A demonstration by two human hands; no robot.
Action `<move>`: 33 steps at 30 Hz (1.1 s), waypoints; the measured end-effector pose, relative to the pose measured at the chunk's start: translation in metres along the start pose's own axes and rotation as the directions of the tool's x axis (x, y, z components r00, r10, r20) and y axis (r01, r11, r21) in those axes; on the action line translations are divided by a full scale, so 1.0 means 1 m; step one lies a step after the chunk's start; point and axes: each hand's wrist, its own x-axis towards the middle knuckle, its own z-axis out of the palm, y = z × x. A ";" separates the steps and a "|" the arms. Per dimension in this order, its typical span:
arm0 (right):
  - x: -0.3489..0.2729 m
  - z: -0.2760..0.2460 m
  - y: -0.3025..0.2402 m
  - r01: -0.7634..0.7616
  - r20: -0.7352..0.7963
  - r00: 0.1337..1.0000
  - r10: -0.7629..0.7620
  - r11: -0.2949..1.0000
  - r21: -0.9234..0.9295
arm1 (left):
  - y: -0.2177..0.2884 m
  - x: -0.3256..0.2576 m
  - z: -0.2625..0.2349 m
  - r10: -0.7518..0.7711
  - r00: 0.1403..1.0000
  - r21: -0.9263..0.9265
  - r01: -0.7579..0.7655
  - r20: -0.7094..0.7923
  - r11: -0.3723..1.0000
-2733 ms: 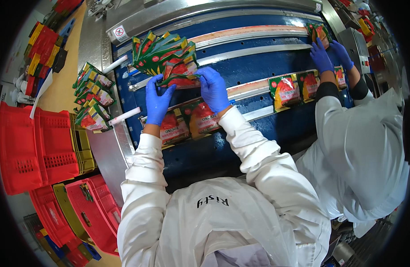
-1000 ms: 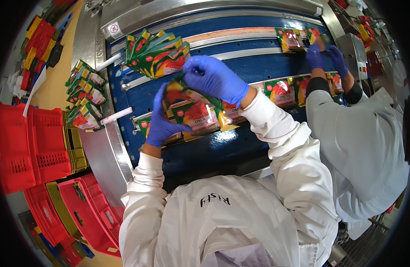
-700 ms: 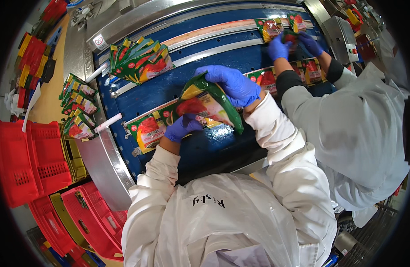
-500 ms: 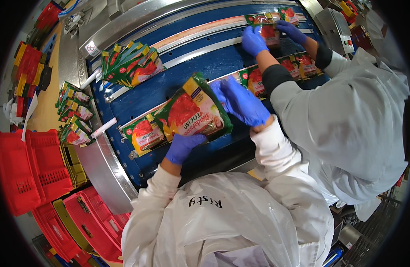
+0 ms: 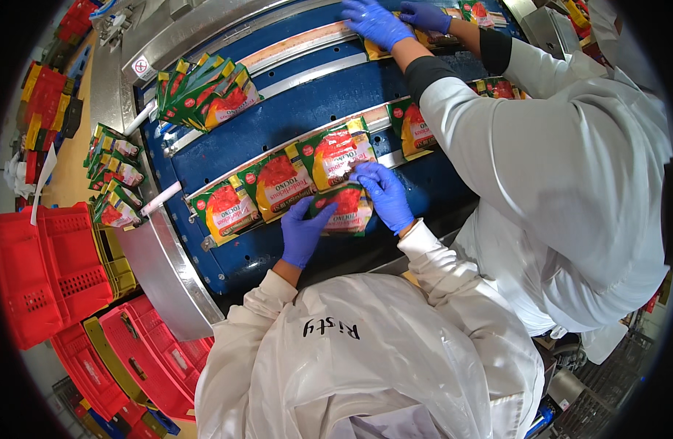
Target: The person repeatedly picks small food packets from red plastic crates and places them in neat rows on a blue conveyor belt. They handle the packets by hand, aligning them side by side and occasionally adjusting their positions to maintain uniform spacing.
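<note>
Blue-gloved left hand (image 5: 303,233) and right hand (image 5: 384,194) pinch a red-and-green foil sachet (image 5: 345,208) between closed fingers (image 5: 323,214), against the blue conveyor belt (image 5: 307,102).

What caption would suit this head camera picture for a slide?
Two blue-gloved hands, left hand and right hand, hold a red-and-green packet over a blue conveyor lined with similar packets.

Red crates (image 5: 47,271) stack beside the conveyor's (image 5: 227,161) left edge; a co-worker's white sleeve (image 5: 541,139) crosses its right end.
</note>
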 end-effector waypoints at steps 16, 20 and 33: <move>0.020 -0.073 -0.019 0.137 -0.415 0.892 -0.181 0.982 -0.133 | 0.049 0.028 0.083 0.304 0.950 -0.271 -0.277 0.063 0.922; 0.039 -0.112 -0.016 -0.132 -0.465 0.881 0.089 0.989 -0.062 | 0.030 0.070 0.078 0.184 0.956 -0.117 -0.160 0.230 0.980; 0.116 -0.088 -0.051 0.434 0.284 0.864 -0.416 0.328 -0.839 | 0.052 0.160 0.071 0.123 0.963 0.484 -0.228 0.239 0.845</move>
